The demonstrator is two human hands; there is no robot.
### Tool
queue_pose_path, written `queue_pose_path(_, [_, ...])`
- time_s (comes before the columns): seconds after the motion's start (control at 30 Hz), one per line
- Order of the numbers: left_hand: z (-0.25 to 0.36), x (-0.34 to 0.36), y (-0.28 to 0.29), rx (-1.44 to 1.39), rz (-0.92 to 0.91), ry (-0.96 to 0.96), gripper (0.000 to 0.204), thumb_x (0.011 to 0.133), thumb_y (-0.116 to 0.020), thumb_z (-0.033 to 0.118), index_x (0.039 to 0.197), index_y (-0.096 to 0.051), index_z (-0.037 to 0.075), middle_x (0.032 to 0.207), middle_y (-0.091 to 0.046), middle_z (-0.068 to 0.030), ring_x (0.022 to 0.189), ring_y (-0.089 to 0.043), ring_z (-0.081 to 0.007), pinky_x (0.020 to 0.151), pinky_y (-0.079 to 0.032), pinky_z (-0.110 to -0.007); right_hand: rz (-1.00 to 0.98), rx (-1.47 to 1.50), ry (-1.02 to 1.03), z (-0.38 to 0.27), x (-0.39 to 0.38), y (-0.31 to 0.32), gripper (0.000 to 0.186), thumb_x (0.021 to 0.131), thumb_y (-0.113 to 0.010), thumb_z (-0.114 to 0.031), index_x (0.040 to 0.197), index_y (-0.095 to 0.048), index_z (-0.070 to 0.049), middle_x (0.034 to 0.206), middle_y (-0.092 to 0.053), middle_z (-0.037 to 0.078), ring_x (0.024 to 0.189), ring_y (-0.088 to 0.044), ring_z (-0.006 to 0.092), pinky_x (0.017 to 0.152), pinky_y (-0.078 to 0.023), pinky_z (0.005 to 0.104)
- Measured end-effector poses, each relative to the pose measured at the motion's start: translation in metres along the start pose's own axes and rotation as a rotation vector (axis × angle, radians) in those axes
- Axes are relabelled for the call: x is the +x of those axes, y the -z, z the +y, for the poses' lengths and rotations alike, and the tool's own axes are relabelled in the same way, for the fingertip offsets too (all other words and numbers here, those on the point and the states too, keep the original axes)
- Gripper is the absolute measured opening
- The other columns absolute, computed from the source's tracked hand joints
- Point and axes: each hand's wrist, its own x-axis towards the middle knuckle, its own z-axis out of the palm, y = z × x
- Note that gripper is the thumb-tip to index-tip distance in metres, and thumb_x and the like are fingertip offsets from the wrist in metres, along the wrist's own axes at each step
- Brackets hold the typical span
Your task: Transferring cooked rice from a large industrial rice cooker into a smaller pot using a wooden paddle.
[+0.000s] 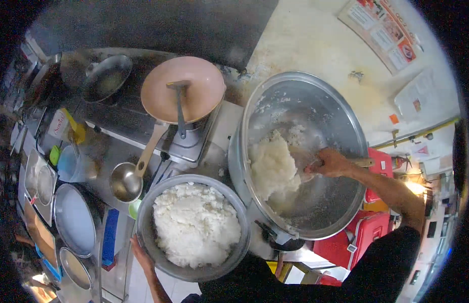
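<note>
A large grey basin [243,222] heaped with cooked white rice [196,224] is in front of me. My left hand [142,256] grips its lower left rim, some of the fingers hidden behind the wall. To the right, a deep metal pot [340,118] is tilted so that its inside faces me. Reaching into it, my right hand [331,162] is closed around the handle of a wooden paddle [365,162]. The handle's end sticks out past my wrist. A big sticky lump of rice [274,164] lies at the paddle's far end, hiding the blade. Loose grains cling to the pot wall.
Behind the basin, a pink frying pan [199,83] with a turner [181,111] sits on a stove. A metal ladle [126,184] lies nearby. At left are a dark wok [108,78], a blue container [73,164] and several lids. A red box [345,242] stands below the pot.
</note>
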Motion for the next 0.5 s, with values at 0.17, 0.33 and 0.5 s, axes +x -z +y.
queue_pose_path(0.17, [0.001,0.004,0.006,-0.077,-0.163,-0.013,0.060,0.095,-0.027,0.044,0.130,-0.037,-0.002,0.126,-0.041,-0.0221,0.115,-0.041,-0.0302,0.098,-0.031,-0.039,0.209,0.187,-0.059,0.021,-0.049,-0.009,0.060,0.077,-0.058,-0.054,0.087,-0.062,0.005,0.073,-0.061,0.021,0.068,-0.058,0.0296,0.064,-0.044,0.0408])
queue_pose_path(0.33, [-0.010,0.008,0.004,0.309,-0.109,-0.313,0.059,0.095,-0.025,0.043,0.131,-0.034,-0.002,0.127,-0.042,-0.0216,0.114,-0.042,-0.0292,0.098,-0.031,-0.039,0.430,0.264,-0.049,0.030,-0.104,-0.007,0.053,0.079,-0.059,-0.049,0.091,-0.062,0.002,0.072,-0.061,0.016,0.067,-0.058,0.0236,0.063,-0.045,0.0389])
queue_pose_path(0.5, [0.001,0.005,-0.003,-0.198,-0.234,0.042,0.059,0.095,-0.025,0.044,0.130,-0.036,-0.003,0.129,-0.042,-0.0196,0.122,-0.036,-0.0282,0.104,-0.024,-0.037,0.533,0.254,0.084,-0.002,-0.146,0.000,0.041,0.081,-0.061,-0.036,0.103,-0.060,0.000,0.085,-0.062,0.011,0.077,-0.061,0.0214,0.072,-0.048,0.0356])
